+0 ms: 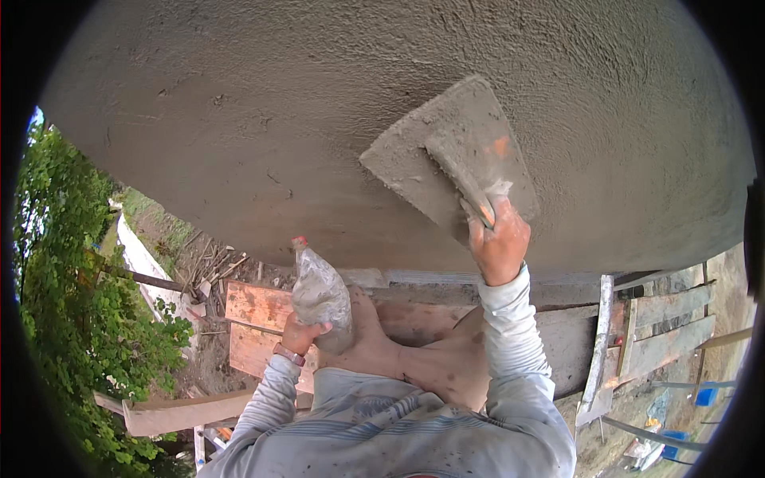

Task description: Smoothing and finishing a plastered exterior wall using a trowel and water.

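My right hand (498,243) grips the handle of a wide, mortar-coated plastering float (450,131) with an orange mark on its back, which lies against a grey plastered wall (263,103). The plaster is rough in places and smoother toward the lower part. My left hand (303,331) holds a crumpled, dirt-smeared plastic bottle (323,295) with a red cap, upper end pointing toward the wall, below and left of the float.
Below me are scaffold planks (263,307), more weathered boards (665,346) at right, and timber rails (183,410). Farther down lie debris, blue containers (705,394) and a pale low wall (135,263). Leafy branches (72,295) fill the left edge.
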`<state>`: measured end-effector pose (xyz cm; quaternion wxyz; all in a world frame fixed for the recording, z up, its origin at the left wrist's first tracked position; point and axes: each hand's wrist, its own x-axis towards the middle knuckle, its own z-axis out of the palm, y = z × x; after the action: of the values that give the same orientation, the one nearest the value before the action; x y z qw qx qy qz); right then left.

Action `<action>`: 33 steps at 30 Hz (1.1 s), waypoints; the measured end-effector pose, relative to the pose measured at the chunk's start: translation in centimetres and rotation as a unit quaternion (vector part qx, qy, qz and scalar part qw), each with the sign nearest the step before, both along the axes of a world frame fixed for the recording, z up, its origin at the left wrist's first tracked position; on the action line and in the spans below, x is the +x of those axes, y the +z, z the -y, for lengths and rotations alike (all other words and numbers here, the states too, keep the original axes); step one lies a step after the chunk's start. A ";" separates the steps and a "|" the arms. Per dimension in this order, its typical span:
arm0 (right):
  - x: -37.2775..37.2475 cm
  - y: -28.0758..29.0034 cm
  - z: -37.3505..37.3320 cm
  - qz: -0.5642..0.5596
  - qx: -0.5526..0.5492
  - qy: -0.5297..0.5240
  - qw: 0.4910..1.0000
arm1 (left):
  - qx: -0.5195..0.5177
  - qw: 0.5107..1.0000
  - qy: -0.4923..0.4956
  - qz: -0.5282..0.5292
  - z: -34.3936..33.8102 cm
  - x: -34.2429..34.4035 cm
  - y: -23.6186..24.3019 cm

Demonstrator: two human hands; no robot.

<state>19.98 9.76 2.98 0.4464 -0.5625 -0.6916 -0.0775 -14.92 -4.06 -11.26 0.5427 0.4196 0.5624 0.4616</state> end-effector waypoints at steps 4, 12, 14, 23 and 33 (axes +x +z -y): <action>1.5 5.5 4.3 -0.122 0.007 0.001 0.992 | -0.104 0.989 -0.027 0.096 0.9 2.2 3.5; 4.1 11.7 8.1 -0.369 -0.140 0.311 0.864 | -0.069 0.966 -0.160 0.191 -2.7 6.6 19.3; 4.5 12.2 8.0 -0.384 -0.167 0.328 0.847 | -0.037 0.971 -0.172 0.164 -3.5 7.2 21.1; 4.3 14.8 5.3 0.016 0.020 0.135 0.990 | -0.007 0.980 -0.177 0.088 -5.3 2.6 27.2; -7.4 7.5 -5.5 0.254 0.062 0.135 0.956 | 0.086 0.995 -0.047 -0.036 -0.8 2.0 13.4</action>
<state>12.60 15.29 10.53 0.2963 -0.3964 -0.8457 -0.1998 -12.93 -3.24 2.12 0.5046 0.5071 0.5195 0.4672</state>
